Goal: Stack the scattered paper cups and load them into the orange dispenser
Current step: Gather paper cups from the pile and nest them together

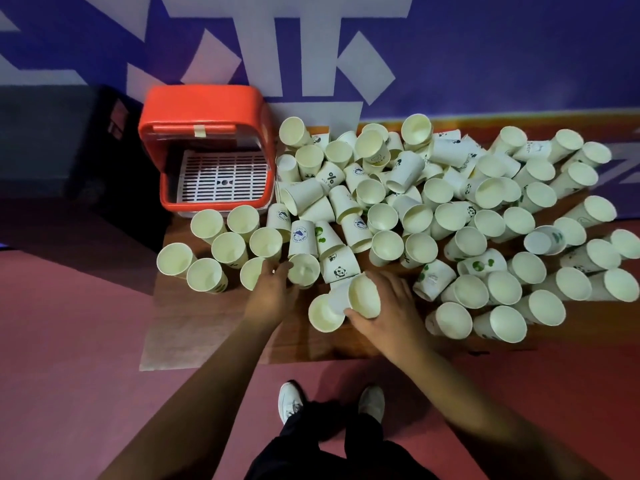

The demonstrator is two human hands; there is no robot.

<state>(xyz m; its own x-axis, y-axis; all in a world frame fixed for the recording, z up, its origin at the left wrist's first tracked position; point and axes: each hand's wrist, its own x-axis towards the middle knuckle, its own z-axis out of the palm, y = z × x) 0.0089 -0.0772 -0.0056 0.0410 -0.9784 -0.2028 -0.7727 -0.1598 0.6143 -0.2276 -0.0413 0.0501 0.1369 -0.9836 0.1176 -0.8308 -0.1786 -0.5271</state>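
Fingers [360,315] of the right hand [391,306] are wrapping around a white paper cup lying on its side [362,295], clamped on its rim end, with the mouth facing the camera. Just beside it, touching on the left, another white paper cup with its mouth up [325,313] is sitting at the near edge of the brown wooden surface [221,320]. Over on the other side, the left hand [273,292] is reaching in with its fingers spread apart, tips right against a small white cup [304,270] and not closed on anything. Both bare forearms are stretching in from the bottom of the view.

Across the surface, a big heap of scattered white paper cups [450,209] is sprawling from the middle out to the right, some upright, some tipped over, several showing panda and blue round logos. At the back left, the orange plastic cup dispenser [204,109] is standing against the purple-and-white wall [485,46], its front open and a white slotted tray [223,176] showing inside. Below, white sneakers [291,400] are standing on the red floor [69,323].
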